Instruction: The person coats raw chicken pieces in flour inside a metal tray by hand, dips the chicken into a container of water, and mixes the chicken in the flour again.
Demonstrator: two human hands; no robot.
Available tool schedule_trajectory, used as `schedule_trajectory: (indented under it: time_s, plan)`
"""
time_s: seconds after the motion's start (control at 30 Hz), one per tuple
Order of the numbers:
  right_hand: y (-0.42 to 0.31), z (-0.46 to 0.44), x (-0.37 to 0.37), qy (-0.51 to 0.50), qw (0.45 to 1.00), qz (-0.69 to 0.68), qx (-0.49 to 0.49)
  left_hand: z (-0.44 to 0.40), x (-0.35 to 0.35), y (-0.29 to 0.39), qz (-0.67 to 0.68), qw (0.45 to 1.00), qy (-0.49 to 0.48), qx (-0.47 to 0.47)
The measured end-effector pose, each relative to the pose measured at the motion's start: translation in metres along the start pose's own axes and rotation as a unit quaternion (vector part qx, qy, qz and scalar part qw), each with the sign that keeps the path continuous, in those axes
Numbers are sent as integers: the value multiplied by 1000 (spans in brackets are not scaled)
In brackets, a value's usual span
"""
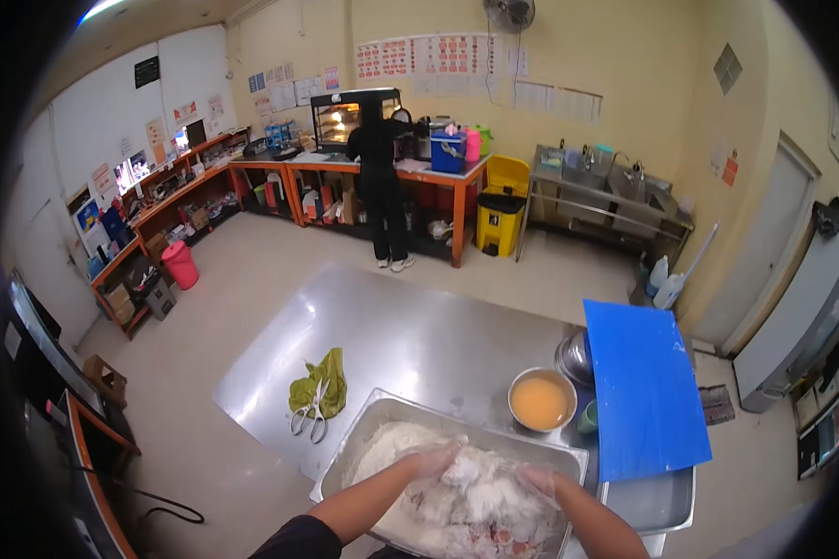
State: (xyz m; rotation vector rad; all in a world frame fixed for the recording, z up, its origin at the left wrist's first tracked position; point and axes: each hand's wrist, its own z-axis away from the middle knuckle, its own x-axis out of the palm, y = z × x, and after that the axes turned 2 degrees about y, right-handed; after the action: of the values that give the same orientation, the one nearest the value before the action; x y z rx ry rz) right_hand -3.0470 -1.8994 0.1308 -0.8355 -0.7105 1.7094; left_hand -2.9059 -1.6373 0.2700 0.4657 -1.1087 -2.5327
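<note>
A deep metal tray point(368, 410) on the steel table holds white flour point(396, 445) and flour-coated pieces point(494, 512), some with reddish patches. Inside the tray, my left hand point(438, 459) reaches in from the left, its fingers against the floured pieces. My right hand point(539, 483) is at the right side of the same heap. Both hands seem to wear thin clear gloves dusted with flour. Flour and blur hide most fingertips. A metal bowl of orange liquid point(539, 403) stands just behind the tray.
Scissors point(315, 410) lie on a green cloth point(330, 373) at the left of the steel table point(391, 326). A blue board point(643, 391) rests over another metal tray point(657, 503) at the right. A person in black point(378, 177) stands at the far counter, near a yellow bin point(499, 224).
</note>
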Motion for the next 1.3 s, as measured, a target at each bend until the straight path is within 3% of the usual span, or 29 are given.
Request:
schedule_trajectory:
  time_s: [0.03,0.07,0.1,0.13,0.2,0.3,0.5,0.7,0.8,0.87,0.9,0.97,1.0,1.07,1.1,1.17,1.2,1.27,1.3]
  plan:
    - [-24,15,-4,4,1000,7,-2,-4,-4,-3,-254,965,9,64]
    - [-52,27,-9,-11,955,286,84,-4,7,8,-220,972,69,-53]
    - [-81,39,-14,-79,824,540,153,-13,13,1,-297,954,23,-37]
    - [-71,38,-9,-75,792,584,162,-26,20,-13,-374,927,-20,-18]
    - [-35,40,8,-24,833,531,154,-47,44,-53,-478,878,-7,-38]
    - [-19,57,28,-27,876,449,174,4,52,-31,-393,912,-113,-38]
    - [-12,103,62,-59,933,290,207,6,72,-80,-28,987,-84,-135]
    - [-29,99,110,4,988,-35,152,-30,83,-96,353,918,-139,-112]
    - [-33,94,105,24,986,-113,119,-47,81,-103,405,906,-107,-54]
    - [-38,102,93,26,996,6,88,-39,62,-109,161,982,-59,75]
    - [-43,109,86,18,989,134,57,-35,54,-105,-100,973,-6,206]
    - [-58,127,68,-30,884,467,2,-34,43,-100,26,986,-99,135]
    - [-66,135,60,-48,826,562,12,-30,30,-101,9,970,-107,219]
    - [-53,120,43,-25,826,551,115,-24,20,-90,-9,947,-115,299]
    - [-41,106,35,-2,818,532,217,-28,13,-85,-60,958,-65,274]
    - [3,65,28,96,843,494,189,-54,11,-81,-158,981,68,84]
    - [2,46,24,177,906,323,207,-72,17,-81,-181,978,99,-7]
    - [-5,11,31,250,934,141,215,-112,33,-89,-192,970,112,-103]
    - [-7,-2,35,269,903,324,84,-112,42,-75,-186,969,115,-117]
